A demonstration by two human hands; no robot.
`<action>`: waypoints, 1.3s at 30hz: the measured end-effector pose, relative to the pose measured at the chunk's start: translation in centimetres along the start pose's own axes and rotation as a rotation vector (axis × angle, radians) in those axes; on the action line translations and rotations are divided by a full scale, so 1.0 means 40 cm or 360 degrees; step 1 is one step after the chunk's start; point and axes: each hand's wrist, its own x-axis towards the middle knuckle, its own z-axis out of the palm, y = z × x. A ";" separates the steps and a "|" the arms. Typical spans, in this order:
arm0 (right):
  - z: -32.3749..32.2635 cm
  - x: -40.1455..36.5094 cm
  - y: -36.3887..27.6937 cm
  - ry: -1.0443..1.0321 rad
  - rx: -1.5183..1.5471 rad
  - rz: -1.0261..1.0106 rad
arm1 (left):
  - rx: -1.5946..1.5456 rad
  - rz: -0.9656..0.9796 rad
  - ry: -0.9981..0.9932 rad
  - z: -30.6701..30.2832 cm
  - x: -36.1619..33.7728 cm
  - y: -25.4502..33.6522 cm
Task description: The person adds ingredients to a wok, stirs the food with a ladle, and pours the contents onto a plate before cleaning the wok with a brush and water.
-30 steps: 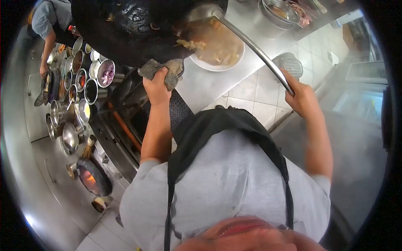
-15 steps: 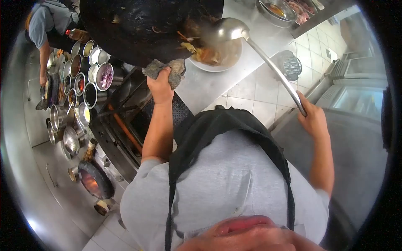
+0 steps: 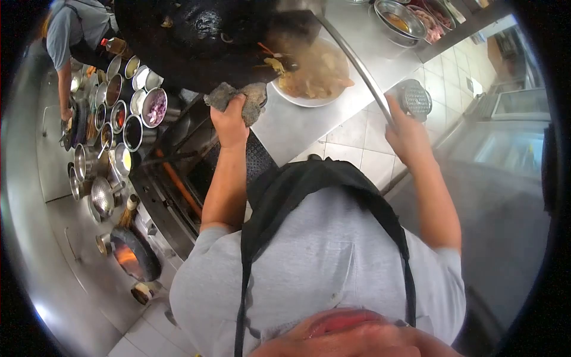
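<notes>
My left hand grips a grey folded cloth at the rim of a large black wok, which is tilted over a white plate. Brown, steaming food fills much of the plate, and some scraps cling to the wok's lip. My right hand is closed around the long handle of a metal ladle. The ladle's bowl is up inside the wok's far side, mostly hidden by steam and the rim.
Bowls of ingredients and metal pots stand at the left, near a lit burner. Another person's arm reaches in at the upper left. Metal bowls sit on the steel counter at the upper right.
My right hand has moved left and up with the ladle, whose bowl went from above the plate into the wok. More food now lies on the plate.
</notes>
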 end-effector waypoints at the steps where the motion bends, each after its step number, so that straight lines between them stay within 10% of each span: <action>1: -0.010 -0.032 0.006 -0.0120 -0.0111 0.0119 | 0.0002 0.0013 -0.0007 -0.001 0.006 -0.008; 10: 0.018 -0.094 0.069 -0.0055 -0.0069 -0.0417 | 0.0029 -0.0018 -0.0047 0.000 0.016 -0.026; 32: -0.009 -0.142 0.353 0.0254 -0.0644 -0.0519 | 0.0176 -0.0138 0.0178 -0.026 -0.032 0.033; 39: 0.021 -0.017 0.147 0.0279 -0.0489 -0.0572 | 0.0099 -0.0061 0.0151 -0.034 -0.061 0.032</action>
